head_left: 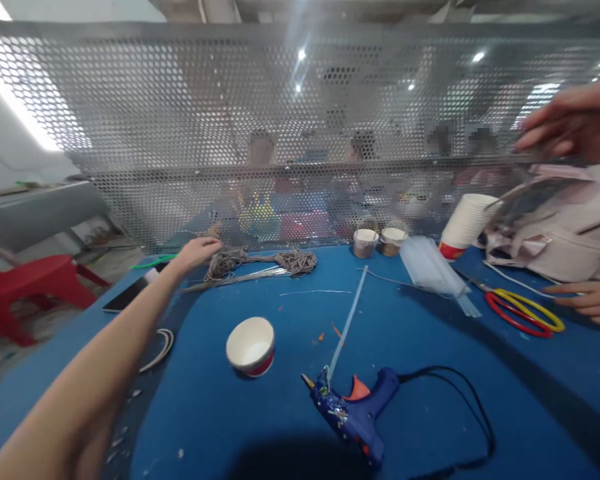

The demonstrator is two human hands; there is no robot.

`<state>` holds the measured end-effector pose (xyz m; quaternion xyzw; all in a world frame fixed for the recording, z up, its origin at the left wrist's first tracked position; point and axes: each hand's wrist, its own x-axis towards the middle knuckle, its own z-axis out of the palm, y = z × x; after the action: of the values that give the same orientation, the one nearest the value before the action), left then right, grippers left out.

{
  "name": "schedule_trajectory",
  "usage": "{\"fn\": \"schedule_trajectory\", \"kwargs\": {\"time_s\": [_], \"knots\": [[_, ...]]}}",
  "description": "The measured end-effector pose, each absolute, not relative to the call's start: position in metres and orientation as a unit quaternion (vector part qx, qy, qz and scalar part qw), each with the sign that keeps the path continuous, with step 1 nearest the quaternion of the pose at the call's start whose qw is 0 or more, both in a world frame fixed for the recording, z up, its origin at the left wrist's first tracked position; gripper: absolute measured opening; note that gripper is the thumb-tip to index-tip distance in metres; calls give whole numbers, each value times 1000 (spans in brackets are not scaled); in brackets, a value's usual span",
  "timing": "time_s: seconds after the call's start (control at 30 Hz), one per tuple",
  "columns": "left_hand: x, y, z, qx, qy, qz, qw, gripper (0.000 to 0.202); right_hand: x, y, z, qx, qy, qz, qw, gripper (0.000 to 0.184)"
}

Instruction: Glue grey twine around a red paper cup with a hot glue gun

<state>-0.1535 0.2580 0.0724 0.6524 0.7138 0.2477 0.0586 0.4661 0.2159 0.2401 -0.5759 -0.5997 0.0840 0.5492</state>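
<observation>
My left hand (199,253) is stretched out to the far left of the blue table, beside a bundle of grey-brown cord (296,262). Its fingers reach over the bundle's left end, and nothing shows held in them. Thin pale sticks or wires (265,272) lie along the cord. Closer in stands an upright white paper cup (251,341) with a red base. A blue hot glue gun (353,417) with an orange trigger lies on its side, and a clear glue stick (349,320) extends away from near its nozzle. My right hand is out of view.
At right, another person's hands (577,127) (593,301) appear, one raised. Red-and-yellow scissors (525,312), plastic bags (433,267), stacked cups (467,223) and two wrapped cups (365,243) lie nearby. A perforated metal panel (300,133) closes the back. A phone (127,293) lies left.
</observation>
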Motion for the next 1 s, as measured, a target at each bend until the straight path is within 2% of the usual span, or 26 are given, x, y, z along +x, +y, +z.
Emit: {"fn": "schedule_trajectory", "kwargs": {"time_s": [0.03, 0.1, 0.2, 0.27, 0.33, 0.43, 0.57, 0.63, 0.8, 1.0], "knots": [[-150, 251, 84, 646, 712, 271, 58, 17, 430, 199, 226, -583, -624, 162, 495, 43], [-141, 237, 108, 625, 708, 326, 44, 20, 364, 172, 208, -564, -656, 223, 449, 35], [-119, 216, 139, 600, 683, 415, 33, 29, 302, 147, 207, -529, -723, 249, 369, 23], [-95, 197, 155, 607, 646, 460, 46, 30, 282, 139, 211, -456, -783, 269, 325, 17], [-66, 173, 166, 650, 541, 519, 122, 22, 270, 132, 213, -406, -813, 293, 296, 14], [-16, 134, 171, 695, 427, 517, 260, 17, 254, 121, 211, -363, -817, 326, 307, 10], [39, 94, 163, 713, 321, 437, 445, 42, 239, 105, 210, -310, -815, 388, 300, 12], [56, 83, 156, 702, 291, 412, 503, 46, 240, 99, 210, -289, -810, 415, 297, 14], [69, 70, 148, 658, 307, 413, 550, 13, 265, 92, 209, -299, -785, 433, 326, 14], [45, 66, 163, 595, 348, 455, 563, 10, 325, 96, 212, -398, -705, 418, 411, 9]]}}
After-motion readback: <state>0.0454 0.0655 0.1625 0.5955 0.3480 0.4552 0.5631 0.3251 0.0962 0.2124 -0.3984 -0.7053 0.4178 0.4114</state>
